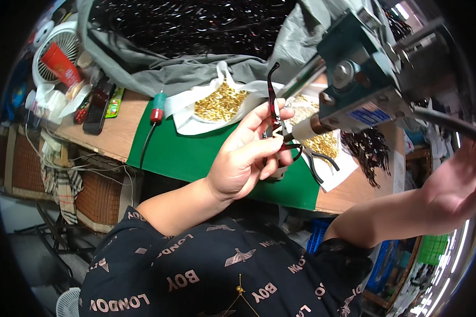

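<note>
My left hand [243, 158] pinches a dark eyeglass frame [274, 95] with a small metal hinge piece at the tip of a teal metal press [354, 74]. One temple stands upright; the frame's lower part curves below my fingers. My right hand [452, 185] is closed on the end of the press's black lever [444, 120] at the far right, partly lost at the picture's dark rim. Black-handled pliers [314, 171] lie just right of my left hand on white sheeting.
Green mat [156, 153] on a wooden bench, white bags of gold metal bits [219, 100], dark temples [365, 153], grey sheet heaped with dark parts [185, 26]. Left: red-and-teal corded tool [157, 108], phone [98, 108], fan [47, 47], cables, chairs. Lower right: crates [433, 248].
</note>
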### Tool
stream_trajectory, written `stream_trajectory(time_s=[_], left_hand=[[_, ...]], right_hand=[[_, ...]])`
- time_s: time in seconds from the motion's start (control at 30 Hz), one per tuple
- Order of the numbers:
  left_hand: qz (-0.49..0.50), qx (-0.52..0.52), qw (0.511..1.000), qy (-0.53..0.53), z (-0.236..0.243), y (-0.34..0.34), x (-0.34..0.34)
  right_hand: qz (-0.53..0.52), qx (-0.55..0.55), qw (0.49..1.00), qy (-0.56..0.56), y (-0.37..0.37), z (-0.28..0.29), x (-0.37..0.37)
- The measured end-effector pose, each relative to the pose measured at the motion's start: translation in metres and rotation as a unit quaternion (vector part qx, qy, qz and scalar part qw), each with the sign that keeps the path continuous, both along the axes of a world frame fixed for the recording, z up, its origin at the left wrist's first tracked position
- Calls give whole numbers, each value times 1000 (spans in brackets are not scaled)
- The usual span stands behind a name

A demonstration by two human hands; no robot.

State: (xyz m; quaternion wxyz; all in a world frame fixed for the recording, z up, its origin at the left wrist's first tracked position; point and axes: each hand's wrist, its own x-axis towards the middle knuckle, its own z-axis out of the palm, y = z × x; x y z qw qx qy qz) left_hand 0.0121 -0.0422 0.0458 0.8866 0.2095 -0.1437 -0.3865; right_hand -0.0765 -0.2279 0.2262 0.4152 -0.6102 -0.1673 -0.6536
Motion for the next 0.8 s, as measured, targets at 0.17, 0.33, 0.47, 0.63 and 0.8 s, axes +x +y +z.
stream_trajectory(time_s=[0.17, 0.33, 0.47, 0.63, 0.8], left_hand=[[38, 26, 999, 15, -6, 24, 7], [47, 90, 994, 51, -26, 51, 23], [139, 118, 980, 79, -69, 79, 47], [219, 284, 933, 27, -107, 106, 56], [403, 574, 504, -504, -82, 94, 39]], right_hand=[[-112, 15, 992, 65, -25, -68, -15], [-100, 130, 938, 304, -63, -148, -13], [-203, -23, 718, 665, -120, -246, 4], [-185, -28, 686, 703, -91, -277, 27], [-193, -120, 702, 675, -69, -268, 34]])
